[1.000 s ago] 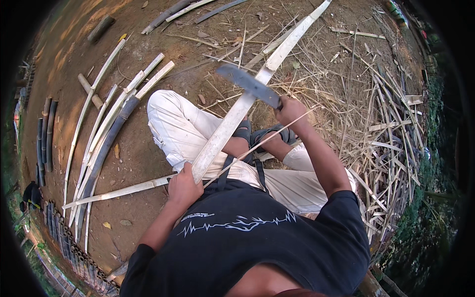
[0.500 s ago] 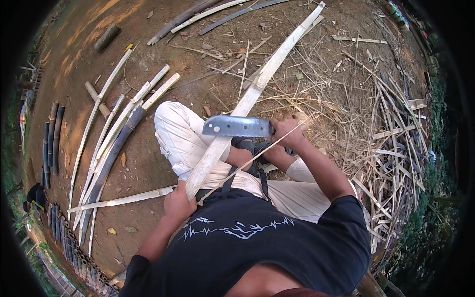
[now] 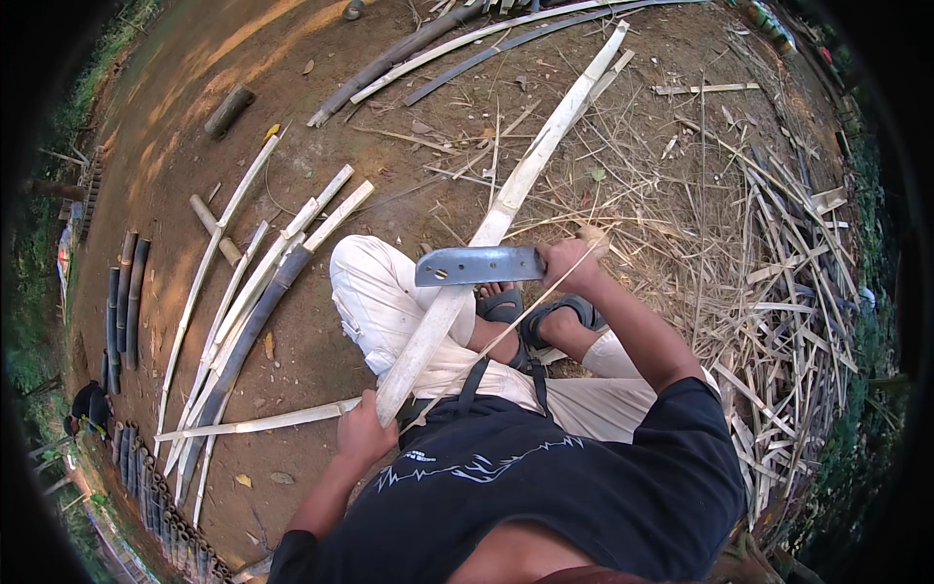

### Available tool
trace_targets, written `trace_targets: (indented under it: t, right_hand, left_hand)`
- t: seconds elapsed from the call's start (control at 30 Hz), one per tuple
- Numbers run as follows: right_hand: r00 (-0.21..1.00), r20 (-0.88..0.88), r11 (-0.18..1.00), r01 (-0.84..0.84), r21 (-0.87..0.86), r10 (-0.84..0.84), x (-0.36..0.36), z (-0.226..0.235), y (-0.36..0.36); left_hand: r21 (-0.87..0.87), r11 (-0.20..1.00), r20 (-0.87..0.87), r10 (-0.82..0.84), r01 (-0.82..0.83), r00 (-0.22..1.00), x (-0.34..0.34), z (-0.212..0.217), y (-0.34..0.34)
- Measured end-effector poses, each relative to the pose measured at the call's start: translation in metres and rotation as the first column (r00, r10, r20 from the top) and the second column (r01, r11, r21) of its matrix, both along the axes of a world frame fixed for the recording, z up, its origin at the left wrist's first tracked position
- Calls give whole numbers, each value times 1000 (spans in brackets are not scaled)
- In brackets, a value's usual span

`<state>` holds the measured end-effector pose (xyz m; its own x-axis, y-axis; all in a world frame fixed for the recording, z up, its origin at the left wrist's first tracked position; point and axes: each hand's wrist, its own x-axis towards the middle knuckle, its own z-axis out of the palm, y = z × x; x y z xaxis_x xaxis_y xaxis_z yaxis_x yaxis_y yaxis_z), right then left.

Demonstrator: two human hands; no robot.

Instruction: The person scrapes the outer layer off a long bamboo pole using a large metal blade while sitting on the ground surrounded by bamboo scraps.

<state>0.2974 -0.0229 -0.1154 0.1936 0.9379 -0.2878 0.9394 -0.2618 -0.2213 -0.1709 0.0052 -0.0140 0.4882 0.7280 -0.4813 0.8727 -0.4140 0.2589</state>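
My right hand [image 3: 569,265] is closed round the handle of a broad, blunt-ended chopping knife [image 3: 486,264] with holes in its grey blade. The blade lies crosswise over a long, pale split bamboo strip [image 3: 530,175], its tip end reaching left past the strip. My left hand [image 3: 366,430] grips the strip's near end, close to my waist. From there the strip slants up and away to the right across my lap. A thin bamboo sliver [image 3: 525,316] runs from beside my right wrist down toward my waist. Another split piece [image 3: 263,421] extends left from near my left hand.
Split bamboo lengths [image 3: 268,282] lie fanned on the dirt to my left, with dark bamboo pieces [image 3: 126,302] beyond. A heap of offcuts [image 3: 788,370] and shavings spreads on my right. Long poles [image 3: 389,60] lie ahead. My sandalled feet [image 3: 556,323] are just below the blade.
The whole view has shifted, so the scene sits lower and slightly right, and more of my feet shows. Both hands keep their grips, and the blade still crosses the strip.
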Motion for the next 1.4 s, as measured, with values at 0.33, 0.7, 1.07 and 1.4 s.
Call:
trace_targets:
  t: [0.33, 0.7, 1.07, 1.4]
  right_hand:
    - [984, -15, 983, 176, -56, -177, 28, 9, 19]
    - [880, -45, 879, 475, 34, -474, 60, -12, 53]
    - [769, -117, 775, 632, -8, -629, -13, -37, -3]
    - [836, -257, 812, 540, 224, -485, -70, -54, -34]
  left_hand:
    - [-28, 999, 9, 31, -30, 999, -68, -1, -14]
    - [-33, 999, -22, -17, 16, 1000, -108, 1, -10]
    - [278, 925, 71, -289, 259, 955, 37, 28, 58]
    - [-132, 987, 185, 113, -90, 976, 248, -130, 119]
